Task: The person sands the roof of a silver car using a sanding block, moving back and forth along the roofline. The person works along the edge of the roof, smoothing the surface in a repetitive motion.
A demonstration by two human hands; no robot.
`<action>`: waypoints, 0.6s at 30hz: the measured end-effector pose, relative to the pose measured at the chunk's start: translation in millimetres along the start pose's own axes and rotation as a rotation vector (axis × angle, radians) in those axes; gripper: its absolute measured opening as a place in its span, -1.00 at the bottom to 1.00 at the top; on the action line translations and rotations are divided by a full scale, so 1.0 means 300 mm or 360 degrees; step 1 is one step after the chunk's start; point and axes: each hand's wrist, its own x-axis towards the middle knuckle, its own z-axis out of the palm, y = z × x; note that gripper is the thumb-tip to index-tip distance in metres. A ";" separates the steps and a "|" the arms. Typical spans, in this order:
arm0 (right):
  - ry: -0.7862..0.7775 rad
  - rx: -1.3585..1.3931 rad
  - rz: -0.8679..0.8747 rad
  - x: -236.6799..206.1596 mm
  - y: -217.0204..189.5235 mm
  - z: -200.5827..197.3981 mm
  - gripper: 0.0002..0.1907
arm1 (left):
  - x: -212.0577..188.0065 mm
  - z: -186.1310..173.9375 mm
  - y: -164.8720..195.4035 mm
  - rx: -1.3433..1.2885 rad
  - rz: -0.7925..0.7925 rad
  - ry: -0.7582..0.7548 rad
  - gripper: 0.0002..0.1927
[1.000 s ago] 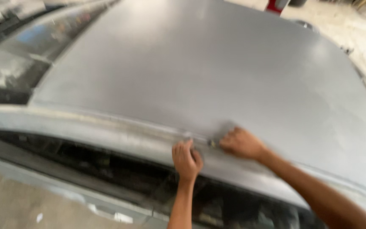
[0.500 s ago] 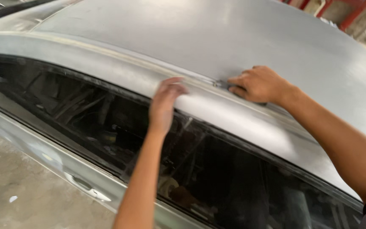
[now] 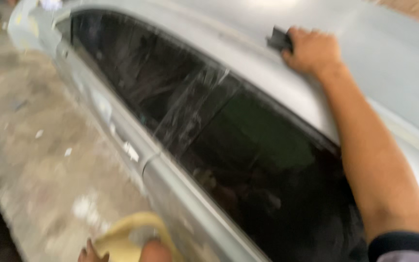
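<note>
Right hand [image 3: 312,50] is clamped down on a small dark flat block [image 3: 279,39], probably a sanding pad, though it's too blurry to be sure. The fingers are curled over it, pressing it flat against the dull grey primed car roof [image 3: 394,58] just above the window line, so only one dark corner of the block pokes out past the knuckles. The forearm runs down to a dark sleeve cuff [image 3: 403,242] that's cut off at the bottom right corner. Left hand [image 3: 122,251] is way down at the bottom edge, mostly out of frame, fingers closed on a soft crumpled pale yellow cloth [image 3: 127,235] right beside the grey door panel [image 3: 180,204]. Between the two hands are the dark side windows [image 3: 248,145], with a shiny wrinkled strip of clear plastic film [image 3: 190,111] over the pillar. Through the glass it's just murky shapes, can't make anything out. The matte bodywork looks chalky, and the dusty concrete floor [image 3: 35,145] has pale scraps on it. Everything's motion-smeared.
</note>
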 end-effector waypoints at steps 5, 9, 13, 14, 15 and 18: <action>-0.0248 0.0018 0.0013 0.013 0.011 -0.018 -0.62 | -0.046 0.037 0.023 -0.0020 -0.0136 -0.0041 -0.06; -0.0131 0.0016 -0.0173 0.019 0.004 -0.035 -0.64 | 0.063 0.054 0.035 -0.0091 -0.0237 -0.0008 -0.09; -0.0242 0.0004 -0.0137 0.002 -0.007 -0.034 -0.68 | 0.213 -0.008 -0.046 -0.0173 -0.0341 0.0045 -0.12; -0.0248 -0.0012 -0.0150 -0.001 -0.006 -0.034 -0.68 | 0.253 -0.030 -0.066 -0.0211 -0.0348 0.0049 -0.12; -0.0244 -0.0028 -0.0157 -0.002 -0.003 -0.036 -0.69 | 0.303 -0.049 -0.076 -0.0251 -0.0348 0.0050 -0.13; -0.0102 -0.0064 -0.0220 0.002 -0.002 -0.049 -0.70 | 0.459 -0.091 -0.086 -0.0348 -0.0328 0.0077 -0.14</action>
